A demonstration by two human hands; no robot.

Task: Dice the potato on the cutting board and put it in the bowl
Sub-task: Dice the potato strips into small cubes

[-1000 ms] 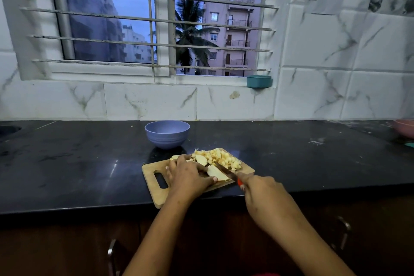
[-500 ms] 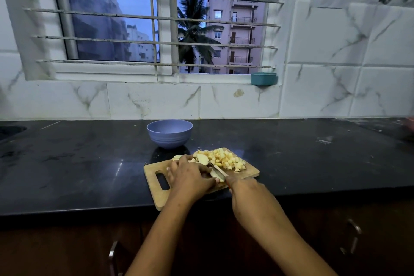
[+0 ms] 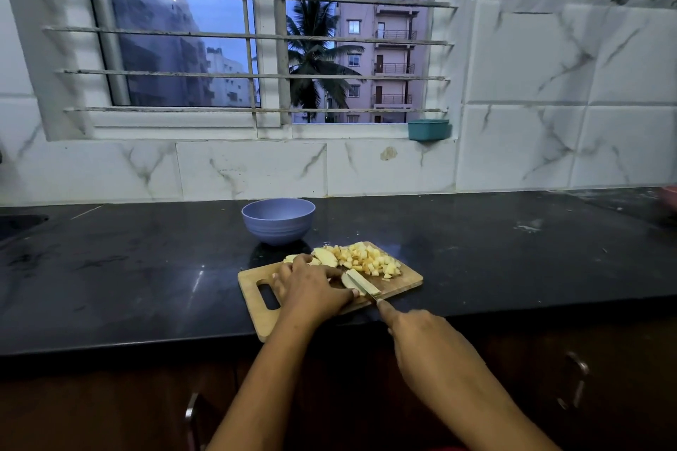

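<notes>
A wooden cutting board (image 3: 404,282) with a handle slot lies at the counter's front edge. A heap of diced potato (image 3: 370,260) covers its far right part, and larger potato slices (image 3: 326,256) lie beside the heap. My left hand (image 3: 311,286) holds down a potato slab (image 3: 351,278) on the board with curled fingers. My right hand (image 3: 425,333) grips a knife (image 3: 362,287); its blade lies across that slab and its handle is hidden in my fist. A pale blue bowl (image 3: 278,220) stands just behind the board, and no potato shows in it from here.
The black counter (image 3: 146,267) runs left and right, with a white smear (image 3: 529,227) at the right. A teal tub (image 3: 428,129) sits on the windowsill. A pink object (image 3: 670,196) shows at the far right edge. Cabinet handles (image 3: 579,381) hang below the counter.
The knife has drawn back toward me along the slab, and my right hand has dropped lower and nearer. My left hand stays on the potato. The view has tilted slightly.
</notes>
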